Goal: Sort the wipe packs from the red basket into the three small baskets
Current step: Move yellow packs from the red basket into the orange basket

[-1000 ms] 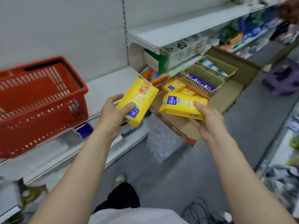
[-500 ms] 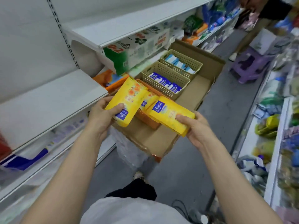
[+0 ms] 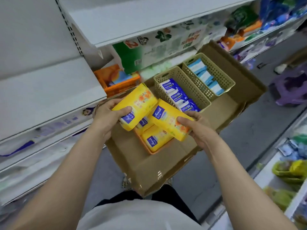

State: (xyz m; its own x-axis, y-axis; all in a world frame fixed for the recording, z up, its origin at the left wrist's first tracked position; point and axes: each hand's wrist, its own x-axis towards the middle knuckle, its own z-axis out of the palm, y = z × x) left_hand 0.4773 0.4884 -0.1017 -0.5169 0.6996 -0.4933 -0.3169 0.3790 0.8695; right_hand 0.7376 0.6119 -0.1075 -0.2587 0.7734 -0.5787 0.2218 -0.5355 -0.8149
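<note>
My left hand (image 3: 108, 117) grips one yellow wipe pack (image 3: 137, 103), and my right hand (image 3: 197, 128) grips a second yellow wipe pack (image 3: 169, 120). Both packs hover just above the orange basket (image 3: 153, 152), which holds more yellow packs (image 3: 156, 138). Behind it a beige basket (image 3: 166, 76) holds dark blue packs (image 3: 179, 95). A second beige basket (image 3: 227, 80) further back holds light blue and white packs (image 3: 204, 75). All three baskets sit in an open cardboard box (image 3: 149, 171). The red basket is out of view.
White shelves (image 3: 41, 93) run along the left, with a large green and white carton (image 3: 157, 47) and an orange box (image 3: 119, 80) on them. A purple stool (image 3: 292, 87) stands on the grey aisle floor at right. More goods fill the right-hand shelving (image 3: 287, 171).
My view swung right, away from the red basket, which left the frame. Both hands carried their yellow packs over to the orange basket and lowered them close above it.
</note>
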